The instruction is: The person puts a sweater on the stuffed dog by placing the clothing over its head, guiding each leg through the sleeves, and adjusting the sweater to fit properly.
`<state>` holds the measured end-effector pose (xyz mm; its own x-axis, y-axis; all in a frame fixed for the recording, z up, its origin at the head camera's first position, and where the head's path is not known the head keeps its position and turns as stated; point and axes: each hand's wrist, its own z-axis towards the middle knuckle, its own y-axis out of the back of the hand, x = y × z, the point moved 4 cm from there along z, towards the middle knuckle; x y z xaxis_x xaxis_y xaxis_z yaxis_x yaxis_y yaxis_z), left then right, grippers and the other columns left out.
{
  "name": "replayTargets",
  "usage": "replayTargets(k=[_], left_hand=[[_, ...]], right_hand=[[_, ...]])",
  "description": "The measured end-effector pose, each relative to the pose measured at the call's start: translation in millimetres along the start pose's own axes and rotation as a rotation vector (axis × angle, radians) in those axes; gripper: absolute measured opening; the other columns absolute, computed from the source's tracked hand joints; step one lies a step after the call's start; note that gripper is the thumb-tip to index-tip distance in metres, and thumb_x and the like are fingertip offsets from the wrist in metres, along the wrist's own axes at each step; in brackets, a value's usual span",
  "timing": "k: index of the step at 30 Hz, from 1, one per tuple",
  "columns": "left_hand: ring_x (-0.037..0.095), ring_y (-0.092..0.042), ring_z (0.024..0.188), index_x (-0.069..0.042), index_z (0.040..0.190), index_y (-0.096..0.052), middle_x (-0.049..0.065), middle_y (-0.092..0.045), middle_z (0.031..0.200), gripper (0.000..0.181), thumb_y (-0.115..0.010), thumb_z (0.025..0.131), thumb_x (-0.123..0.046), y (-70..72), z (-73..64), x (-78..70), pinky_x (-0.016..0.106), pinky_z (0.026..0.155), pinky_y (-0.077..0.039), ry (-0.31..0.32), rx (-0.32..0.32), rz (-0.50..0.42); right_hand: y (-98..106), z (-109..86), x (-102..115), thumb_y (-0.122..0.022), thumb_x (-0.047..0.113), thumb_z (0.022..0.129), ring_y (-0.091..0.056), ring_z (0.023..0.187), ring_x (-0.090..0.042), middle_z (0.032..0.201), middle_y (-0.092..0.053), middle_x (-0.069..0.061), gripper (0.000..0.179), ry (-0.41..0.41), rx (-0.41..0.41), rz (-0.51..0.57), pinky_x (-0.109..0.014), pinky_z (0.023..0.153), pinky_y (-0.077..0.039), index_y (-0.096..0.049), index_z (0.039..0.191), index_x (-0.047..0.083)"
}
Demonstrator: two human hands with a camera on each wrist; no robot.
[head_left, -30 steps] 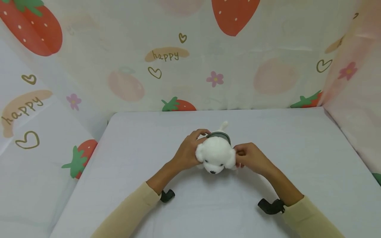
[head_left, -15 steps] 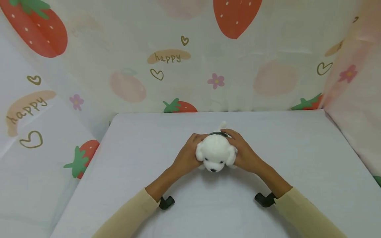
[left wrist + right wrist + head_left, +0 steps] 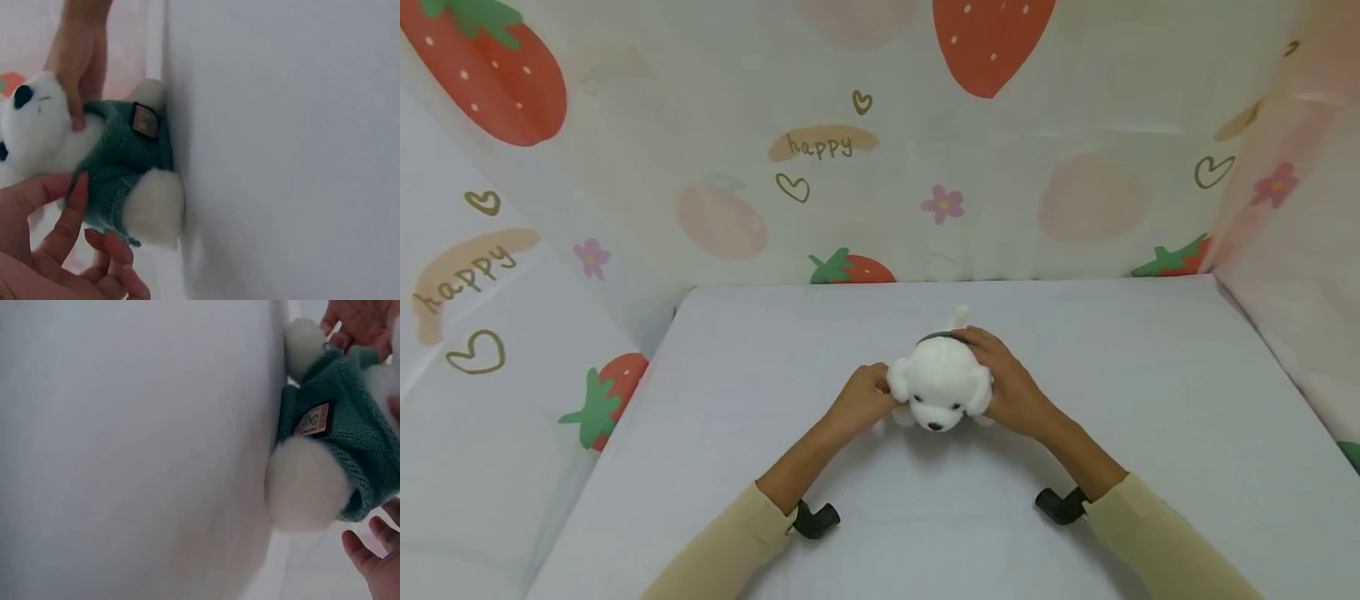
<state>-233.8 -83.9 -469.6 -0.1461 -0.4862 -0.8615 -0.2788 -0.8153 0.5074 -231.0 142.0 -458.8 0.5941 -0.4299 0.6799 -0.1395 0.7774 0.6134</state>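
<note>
A white plush dog with floppy ears stands on the white table, facing me. It wears a green knitted sweater with a small label on the chest. My left hand is at the dog's side on the left; thumb and forefinger pinch the sweater's edge near the neck in the left wrist view. My right hand holds the dog from the other side, fingers over its back and thumb at the chest. Most of the sweater is hidden behind the head in the head view.
The white-covered table extends around the dog. Behind it hangs a backdrop printed with strawberries, hearts and flowers, with similar cloth on both sides. A black wrist camera sits below the left wrist, another below the right.
First the right hand moved from pinching at the dog's side to wrapping round its back. Then the left hand slid from the back down to the side, pinching the sweater. The dog stays about in place.
</note>
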Motion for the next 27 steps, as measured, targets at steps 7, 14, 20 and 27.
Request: replayTargets(k=[7, 14, 20, 27], left_hand=[[0.016, -0.054, 0.085, -0.005, 0.085, -0.071, 0.002, -0.062, 0.08, 0.016, -0.063, 0.095, -0.014, 5.4, -3.1, 11.1, 0.034, 0.08, -0.043, 0.173, 0.163, -0.38], [0.018, -0.056, 0.089, -0.005, 0.096, -0.074, 0.0, -0.066, 0.087, 0.015, -0.061, 0.096, -0.013, 10.7, 2.7, 13.7, 0.034, 0.076, -0.047, 0.085, 0.203, -0.358], [0.019, -0.057, 0.103, -0.013, 0.136, -0.054, 0.003, -0.06, 0.121, 0.052, -0.076, 0.089, -0.016, 6.6, 1.8, 17.8, 0.031, 0.075, -0.051, -0.076, 0.187, -0.132], [0.019, -0.058, 0.104, -0.01, 0.14, -0.043, 0.005, -0.059, 0.127, 0.08, -0.091, 0.077, -0.021, -4.6, 8.7, 11.4, 0.036, 0.087, -0.05, -0.188, 0.109, 0.153]], right_hand=[[-2, -0.2, 0, -0.075, 0.01, 0.092, -0.026, 0.15, -0.035, 0.152, -0.048, -0.01, 0.051, -0.031, -0.03, -0.104, -0.061, 0.114, -0.031, -0.058, 0.141, 0.007], [0, -2.3, 2, -0.075, 0.007, 0.091, -0.033, 0.145, -0.039, 0.15, -0.047, -0.016, 0.048, -0.044, -0.019, -0.124, -0.061, 0.11, -0.037, -0.06, 0.137, 0.002], [9, -14.9, 0, -0.076, 0.008, 0.088, -0.037, 0.144, -0.031, 0.155, -0.042, -0.007, 0.072, -0.06, 0.082, 0.066, -0.059, 0.11, -0.037, -0.045, 0.152, 0.015], [9, -27.8, -7, -0.089, 0.016, 0.077, -0.052, 0.124, -0.028, 0.133, -0.054, -0.009, 0.081, -0.207, 0.039, -0.059, -0.053, 0.102, -0.045, -0.043, 0.143, 0.004]])
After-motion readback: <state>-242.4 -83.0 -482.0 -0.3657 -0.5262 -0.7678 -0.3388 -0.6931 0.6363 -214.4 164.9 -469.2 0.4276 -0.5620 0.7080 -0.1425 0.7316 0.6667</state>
